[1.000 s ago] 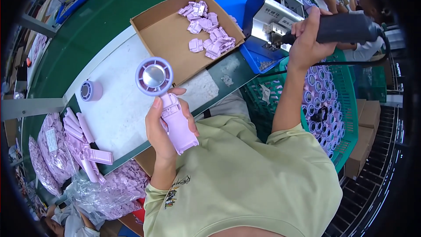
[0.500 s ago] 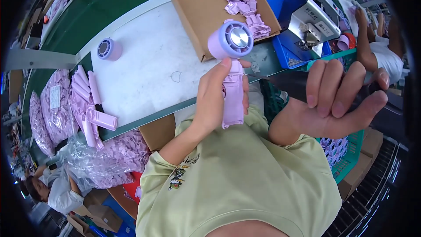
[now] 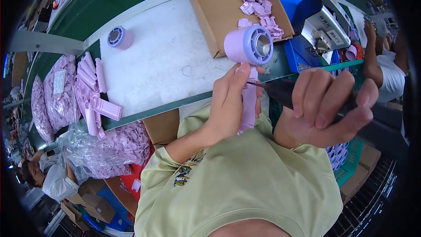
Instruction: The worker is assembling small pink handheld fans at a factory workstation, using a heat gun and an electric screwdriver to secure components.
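A head-worn fisheye looks down — shirt (image 3: 250,180) close, worktable (image 3: 153,66) beyond.

Upper left: pale grey metal post (image 3: 48,43), slanting in from the rim. Left: plump bag (image 3: 63,105) of lilac parts, white label (image 3: 58,82) on its front. Lower left: co-worker (image 3: 59,182) in white, side-on to frame; brown cartons (image 3: 98,208) just beside. Right edge: second person, white sleeve (image 3: 388,77). Lower right: cardboard box (image 3: 370,158) near dark slatted rack (image 3: 372,204), edges curving with the lens.
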Tool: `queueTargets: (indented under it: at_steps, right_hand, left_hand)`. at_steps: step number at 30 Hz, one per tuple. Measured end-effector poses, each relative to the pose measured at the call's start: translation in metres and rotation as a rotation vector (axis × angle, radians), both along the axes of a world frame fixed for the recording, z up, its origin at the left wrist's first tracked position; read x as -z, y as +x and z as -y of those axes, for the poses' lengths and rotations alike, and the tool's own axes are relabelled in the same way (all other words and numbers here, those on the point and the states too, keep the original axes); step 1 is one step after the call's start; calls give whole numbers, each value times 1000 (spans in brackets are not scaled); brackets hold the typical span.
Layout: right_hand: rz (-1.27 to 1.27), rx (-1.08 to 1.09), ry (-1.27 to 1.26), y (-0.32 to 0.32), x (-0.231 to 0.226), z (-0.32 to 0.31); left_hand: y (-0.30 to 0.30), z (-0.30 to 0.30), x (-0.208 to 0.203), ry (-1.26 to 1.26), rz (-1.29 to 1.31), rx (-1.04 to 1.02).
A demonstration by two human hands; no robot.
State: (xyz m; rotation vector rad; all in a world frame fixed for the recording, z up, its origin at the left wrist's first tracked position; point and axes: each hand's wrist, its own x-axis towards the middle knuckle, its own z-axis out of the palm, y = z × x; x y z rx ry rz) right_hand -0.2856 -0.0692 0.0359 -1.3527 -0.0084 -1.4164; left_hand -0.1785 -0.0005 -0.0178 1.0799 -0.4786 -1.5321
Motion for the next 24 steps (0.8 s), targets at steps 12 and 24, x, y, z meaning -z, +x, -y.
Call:
queueTargets:
  at_steps: [12, 24]
  right_hand:
    - [372, 49, 11, 8, -6, 3]
    - [67, 607, 408, -52, 4, 27]
  left_hand:
    - [4, 5, -18, -94, 178, -42]
    - [187, 252, -12, 23, 1321, 96]
